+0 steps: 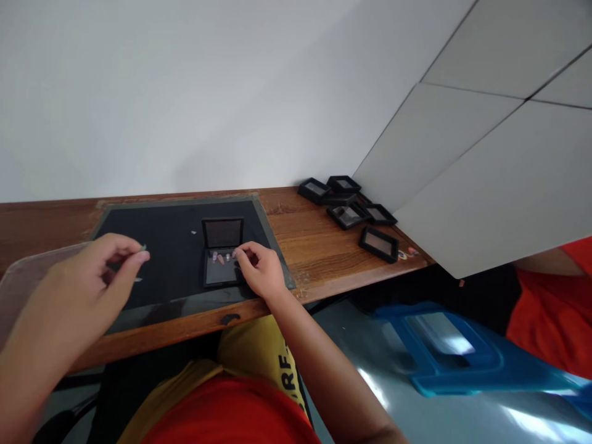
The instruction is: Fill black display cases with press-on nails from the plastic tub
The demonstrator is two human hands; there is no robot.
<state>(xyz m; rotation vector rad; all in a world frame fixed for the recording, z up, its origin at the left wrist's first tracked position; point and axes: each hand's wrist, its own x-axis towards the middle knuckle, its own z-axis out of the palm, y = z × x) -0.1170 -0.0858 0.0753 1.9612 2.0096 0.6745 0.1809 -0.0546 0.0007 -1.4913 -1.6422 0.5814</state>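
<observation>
An open black case stands on the dark mat, its windowed lid raised at the back. Several small pink and purple nail-shaped pieces lie in a row along the case's upper part. My right hand is at the right end of this row, thumb and forefinger pinched at a small piece. Over the left part of the mat, my left hand pinches a tiny greenish piece between thumb and forefinger; what it is cannot be made out.
Several closed black cases lie at the wooden table's right end, beside round stickers. A clear sheet or tray is at far left. A blue plastic chair and a person in red are at right.
</observation>
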